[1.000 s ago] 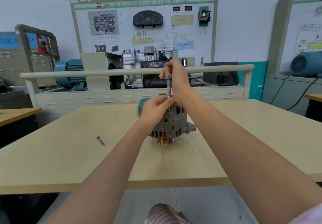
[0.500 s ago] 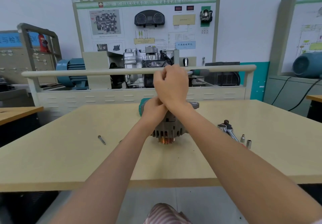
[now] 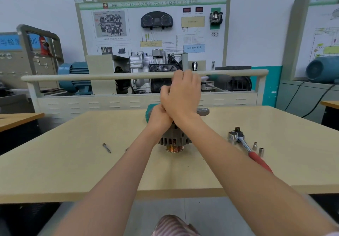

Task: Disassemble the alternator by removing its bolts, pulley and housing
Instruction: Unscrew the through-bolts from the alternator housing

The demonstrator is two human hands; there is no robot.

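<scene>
Alternator (image 3: 174,141) stands pulley-down near the middle of the desk (image 3: 73,171), copper-coloured pulley (image 3: 174,149) at the bottom, touching the top, so pulley isn't off yet and the housing looks to be in one piece. One loose bolt (image 3: 106,147) lies well to the left on the desk, w/ what may be a second small one (image 3: 126,149) nearer the alternator, too small to be sure; so prob. some through-bolts are out and more remain, though the bolt heads themselves are hidden behind the hands. Left hand (image 3: 160,118) grips the top of the alternator body, fingers curled round it, steadying. Right hand (image 3: 180,96) sits above it, fingers curled in a narrow grip on sth. upright; a green handle-like part (image 3: 216,77) pokes out to the right of the fist, likely a driver/T-tool, but the tool shaft is covered so can't tell for certain. Judged stage: mid bolt removal; pulley + housing split left to do. Around: ratchet (image 3: 244,144) w/ red handle lies right of the alternator, partly under the right forearm, two small sockets (image 3: 258,148) just beside it. Something green (image 3: 151,110) behind the alternator, mostly hidden. Forearms cross the view and block the work point; the ratchet sits close under the right arm and could get knocked.
</scene>
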